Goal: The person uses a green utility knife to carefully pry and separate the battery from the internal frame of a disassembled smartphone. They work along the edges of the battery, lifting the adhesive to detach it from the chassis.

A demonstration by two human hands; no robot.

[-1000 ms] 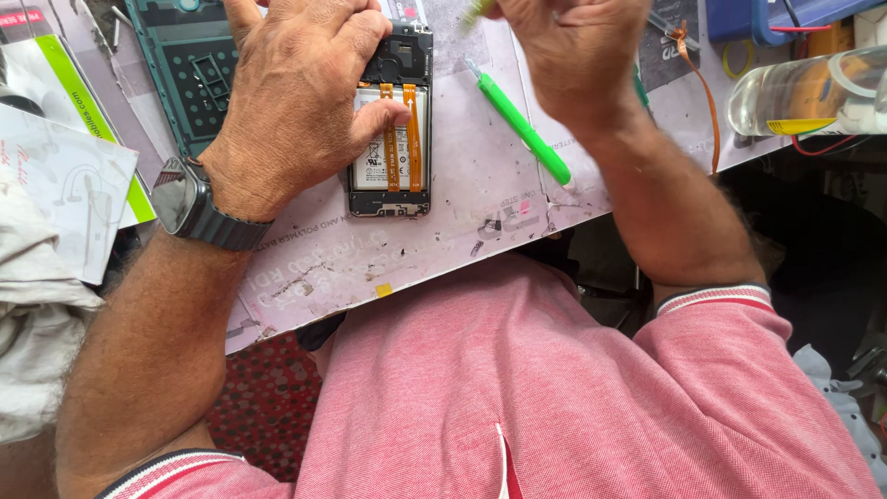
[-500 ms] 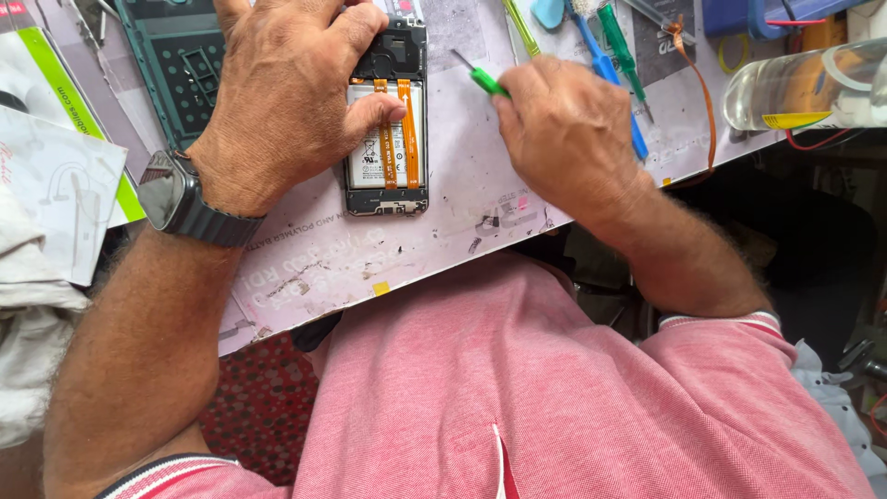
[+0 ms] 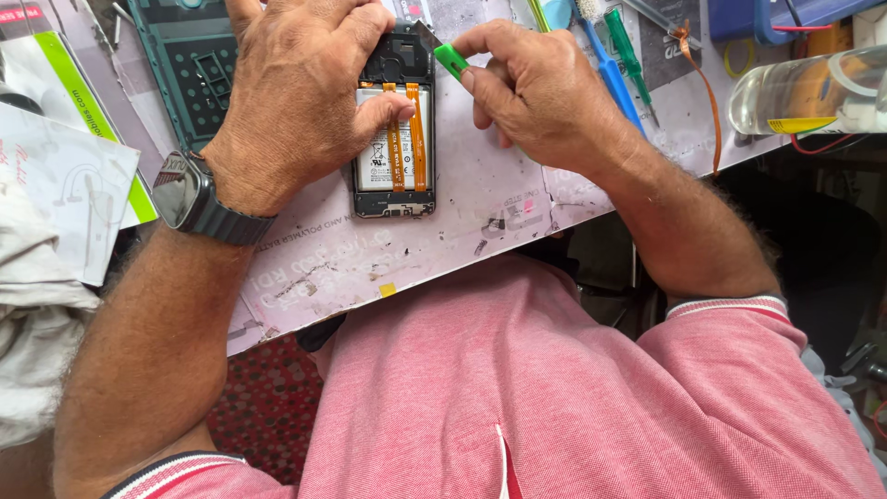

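An opened phone [image 3: 395, 157] lies back-up on a pale work mat [image 3: 370, 259], showing a white battery and two orange flex cables. My left hand [image 3: 296, 97] lies over its left side, thumb pressed on the battery. My right hand [image 3: 545, 97] pinches a green-handled tool [image 3: 451, 60] whose tip touches the phone's upper right corner. A dark watch sits on my left wrist.
A dark green phone frame [image 3: 189, 69] lies behind my left hand. Blue and green screwdrivers [image 3: 614, 55] and an orange cable [image 3: 702, 88] rest at the mat's far right beside a clear plastic bottle [image 3: 804, 92]. Papers [image 3: 55, 157] and cloth sit at the left.
My right hand lifted the green tool off the mat and swung left, bringing its tip to the phone's upper right corner. My left hand stayed pressed on the phone.
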